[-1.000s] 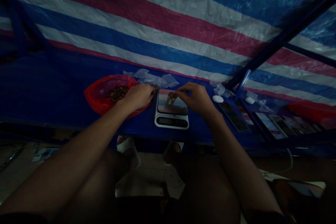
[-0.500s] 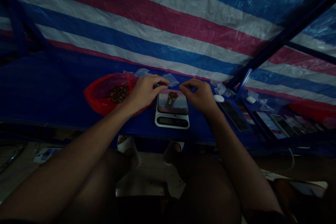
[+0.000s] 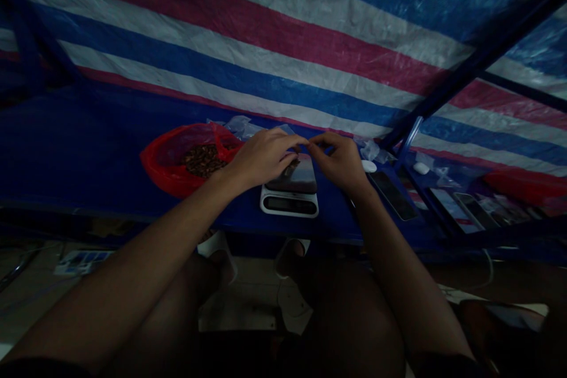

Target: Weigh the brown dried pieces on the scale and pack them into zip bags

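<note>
My left hand (image 3: 268, 156) reaches over a white digital scale (image 3: 290, 205), its fingers stretched out and its thumb apart from them. Its fingertips meet those of my right hand (image 3: 337, 158), which is pinched at the scale's right side. Whatever lies between the right fingertips is too small or hidden to name. On the scale's plate stands a small cup with brown pieces (image 3: 291, 166), now partly covered by my left hand. Behind the hands a clear plastic bag (image 3: 286, 129) shows only in part. Left of the scale, a red plastic bag (image 3: 162, 156) holds many brown pieces (image 3: 201, 159).
Clear plastic bags (image 3: 241, 125) lie behind the red bag. On the right are a white oval object (image 3: 368, 166), a dark phone (image 3: 393, 195) and a blue metal frame post (image 3: 407, 144). A striped tarp (image 3: 266, 29) hangs behind the blue table (image 3: 88, 171).
My left hand has moved right across the scale, bringing its fingertips to my right hand's and covering part of the cup. My right hand has stayed almost in place.
</note>
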A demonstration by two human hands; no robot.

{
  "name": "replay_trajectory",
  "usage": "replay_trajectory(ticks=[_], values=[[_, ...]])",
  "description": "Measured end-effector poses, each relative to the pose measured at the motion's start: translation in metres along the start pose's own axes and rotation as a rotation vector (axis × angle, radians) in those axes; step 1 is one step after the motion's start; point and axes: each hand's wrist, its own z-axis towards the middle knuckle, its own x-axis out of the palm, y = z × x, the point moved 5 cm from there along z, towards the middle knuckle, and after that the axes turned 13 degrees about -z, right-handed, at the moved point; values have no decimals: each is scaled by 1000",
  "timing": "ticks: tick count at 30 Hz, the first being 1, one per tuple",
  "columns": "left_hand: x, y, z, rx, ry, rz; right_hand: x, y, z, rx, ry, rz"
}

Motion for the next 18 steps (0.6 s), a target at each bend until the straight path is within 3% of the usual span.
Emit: replay_trajectory(ticks=[10, 18], values=[[5, -1, 0, -10, 4, 32, -3, -1, -1, 10, 0, -15], [-16, 1, -2, -52, -165, -62, -5, -4, -1, 34, -21, -1]])
